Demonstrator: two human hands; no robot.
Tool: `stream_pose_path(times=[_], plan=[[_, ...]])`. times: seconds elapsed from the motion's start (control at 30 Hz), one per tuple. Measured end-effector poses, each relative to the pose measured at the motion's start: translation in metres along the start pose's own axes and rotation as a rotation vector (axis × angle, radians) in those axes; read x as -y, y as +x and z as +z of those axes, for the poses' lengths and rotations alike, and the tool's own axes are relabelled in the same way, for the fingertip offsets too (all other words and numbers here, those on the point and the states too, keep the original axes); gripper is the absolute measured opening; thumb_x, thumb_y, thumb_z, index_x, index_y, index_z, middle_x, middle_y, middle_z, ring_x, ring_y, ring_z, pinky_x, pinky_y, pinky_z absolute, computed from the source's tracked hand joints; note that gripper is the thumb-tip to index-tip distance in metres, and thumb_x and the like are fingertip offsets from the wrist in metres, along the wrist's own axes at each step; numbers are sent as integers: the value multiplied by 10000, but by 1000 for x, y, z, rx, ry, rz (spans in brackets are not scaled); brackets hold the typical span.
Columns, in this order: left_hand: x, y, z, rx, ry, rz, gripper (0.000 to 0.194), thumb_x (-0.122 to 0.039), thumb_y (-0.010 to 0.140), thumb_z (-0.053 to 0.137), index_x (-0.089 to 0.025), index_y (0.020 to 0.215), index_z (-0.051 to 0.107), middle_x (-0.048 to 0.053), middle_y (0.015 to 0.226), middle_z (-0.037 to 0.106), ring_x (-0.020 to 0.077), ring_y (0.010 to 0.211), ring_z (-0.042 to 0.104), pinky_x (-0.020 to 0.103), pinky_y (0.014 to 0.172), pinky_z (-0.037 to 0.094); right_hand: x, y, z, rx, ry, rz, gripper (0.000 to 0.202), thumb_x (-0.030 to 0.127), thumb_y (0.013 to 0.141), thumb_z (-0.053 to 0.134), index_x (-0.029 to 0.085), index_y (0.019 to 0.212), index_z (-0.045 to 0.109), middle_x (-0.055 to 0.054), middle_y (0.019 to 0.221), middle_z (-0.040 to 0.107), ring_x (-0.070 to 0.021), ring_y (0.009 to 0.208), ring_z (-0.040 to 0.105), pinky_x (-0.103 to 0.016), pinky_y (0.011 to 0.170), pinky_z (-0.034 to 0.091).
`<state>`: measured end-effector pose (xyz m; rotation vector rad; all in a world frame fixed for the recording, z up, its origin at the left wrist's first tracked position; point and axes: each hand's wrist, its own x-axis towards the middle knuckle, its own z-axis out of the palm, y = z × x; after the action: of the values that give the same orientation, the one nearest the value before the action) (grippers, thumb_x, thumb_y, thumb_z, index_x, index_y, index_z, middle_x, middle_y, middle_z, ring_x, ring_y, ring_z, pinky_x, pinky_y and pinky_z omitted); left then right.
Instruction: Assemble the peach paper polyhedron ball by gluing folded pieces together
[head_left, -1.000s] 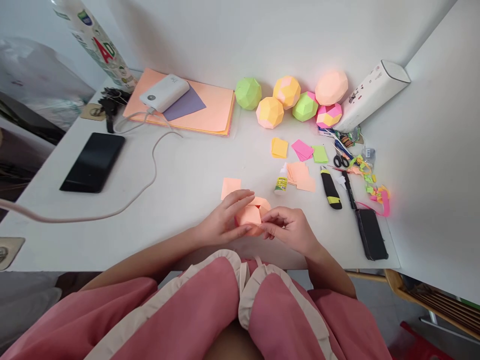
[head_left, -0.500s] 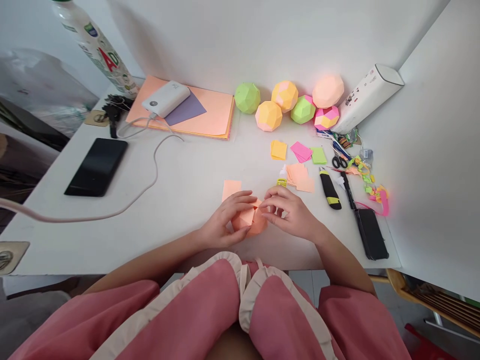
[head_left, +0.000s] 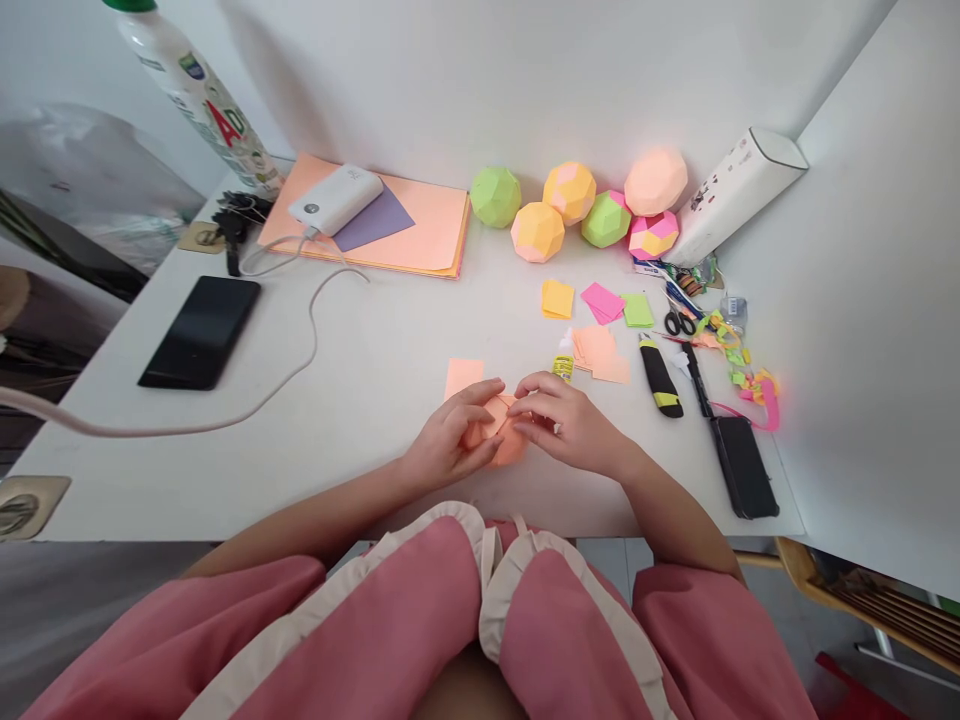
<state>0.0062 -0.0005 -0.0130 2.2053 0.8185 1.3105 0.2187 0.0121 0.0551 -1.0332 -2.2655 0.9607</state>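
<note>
A peach-orange folded paper ball (head_left: 511,447) with flat facets lies low on the desk, partly hidden by my fingers. My left hand (head_left: 450,440) curves around its left side, thumb at the near side and fingers over the top. My right hand (head_left: 574,425) pinches at the ball's upper right, where folded edges meet. A loose peach paper square (head_left: 463,375) lies just beyond my left hand. Behind my right fingers stands a small glue bottle (head_left: 563,366) with a yellow label, beside a fanned stack of peach squares (head_left: 598,350).
Several finished paper balls (head_left: 538,232) line the wall. Yellow (head_left: 557,299), pink (head_left: 602,303) and green squares (head_left: 638,310) lie before them. A cutter (head_left: 660,378), scissors (head_left: 679,322) and black case (head_left: 742,467) sit right; a phone (head_left: 201,333) and cable (head_left: 312,340) left.
My right hand has shifted slightly left, its fingertips closer to the left hand over the ball's top. The gap in the ball's top looks smaller. The view has moved a little.
</note>
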Motion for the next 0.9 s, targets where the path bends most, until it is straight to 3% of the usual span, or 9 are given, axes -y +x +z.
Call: stream_pose_path(times=[0.33,0.57,0.9], plan=[[1,0,4,-24,33,60,171,-183,920,541,-183,1086,500,209,1328,597,265,1288,559,483,962,548,3,2,0,30,116,144,11,188,856,594,189,857,604,-46,1016,567,-81,655,544,-255,608,511],[0,4,4,-52,84,113,129,-155,931,513,-178,1057,520,206,1306,613,252,1252,585,452,944,564,4,10,-5,82,175,260,56,142,793,624,197,803,624,-22,998,549,-76,664,541,-262,639,498],[0,1,1,-36,69,-1,212,-186,967,479,-187,1165,555,166,1296,622,232,1226,601,429,961,559,1,20,-5,93,303,321,40,157,770,648,188,745,650,-15,957,528,-75,672,529,-246,608,477]])
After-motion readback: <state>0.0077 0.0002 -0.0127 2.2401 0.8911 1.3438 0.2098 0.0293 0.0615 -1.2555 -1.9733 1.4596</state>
